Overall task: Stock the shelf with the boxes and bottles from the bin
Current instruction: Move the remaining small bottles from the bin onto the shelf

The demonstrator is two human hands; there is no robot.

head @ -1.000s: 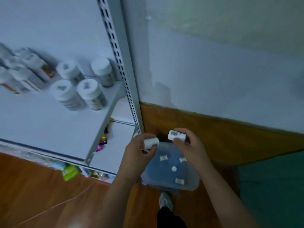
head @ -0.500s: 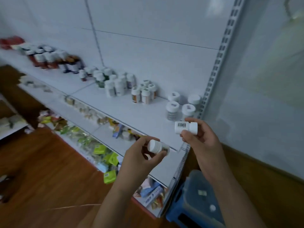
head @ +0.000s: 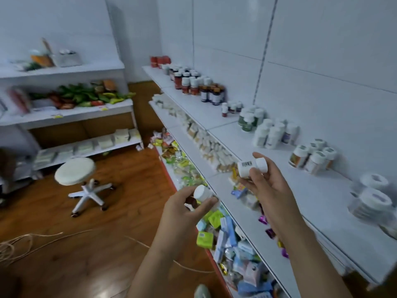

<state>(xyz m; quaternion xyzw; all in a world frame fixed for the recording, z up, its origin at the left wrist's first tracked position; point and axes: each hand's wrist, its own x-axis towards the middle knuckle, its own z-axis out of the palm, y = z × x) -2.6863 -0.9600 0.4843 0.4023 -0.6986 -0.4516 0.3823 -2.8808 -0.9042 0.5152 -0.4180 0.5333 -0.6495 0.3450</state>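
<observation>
My left hand (head: 182, 208) grips a small bottle with a white cap (head: 203, 193), held in front of the shelf's lower tiers. My right hand (head: 268, 188) holds a white bottle with a barcode label (head: 251, 167) sideways, just above the front edge of the white top shelf (head: 300, 190). Rows of white-capped and dark bottles (head: 270, 132) stand along the back of that shelf. The bin is out of view.
Lower shelf tiers hold small boxes and colourful packets (head: 225, 239). A white swivel stool (head: 75, 171) stands on the wooden floor to the left, with a thin cord (head: 32, 239) lying near it. Another shelving unit (head: 68, 108) with goods stands at the far left.
The view has swung left from the bin to along the shelf. Both hands, each still holding its bottle, have risen from the bin to shelf height.
</observation>
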